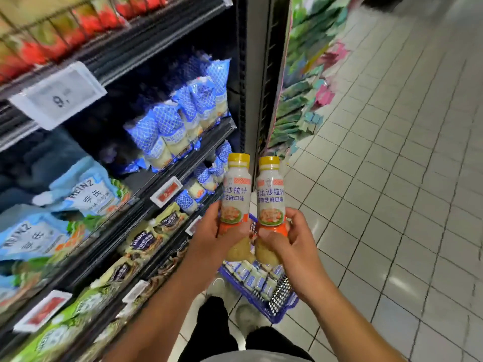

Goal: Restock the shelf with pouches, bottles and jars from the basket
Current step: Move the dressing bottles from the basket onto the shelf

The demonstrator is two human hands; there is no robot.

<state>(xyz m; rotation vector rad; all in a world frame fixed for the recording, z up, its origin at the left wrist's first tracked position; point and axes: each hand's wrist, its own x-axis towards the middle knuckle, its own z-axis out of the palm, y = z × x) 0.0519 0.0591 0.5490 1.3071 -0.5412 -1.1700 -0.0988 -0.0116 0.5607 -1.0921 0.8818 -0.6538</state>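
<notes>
Two upright dressing bottles with yellow caps are held side by side in front of the shelf's right end. My left hand (pixel 211 231) grips the left bottle (pixel 236 189) round its lower part. The right bottle (pixel 270 192) is gripped low down by my right hand (pixel 292 237). Beneath the hands, on the floor, stands a blue basket (pixel 283 307) holding several small packs. The dark shelf (pixel 167 176) at left carries blue netted pouches (pixel 183 121) and light-blue Heinz pouches (pixel 86 192).
Lower shelf rows hold dark and green pouches (pixel 146 241) behind price tags. A large white price tag (pixel 58 95) sticks out at upper left. A display of colourful packs (pixel 308 82) stands right of the shelf post. Tiled floor spreads to the right; my legs and shoes are below.
</notes>
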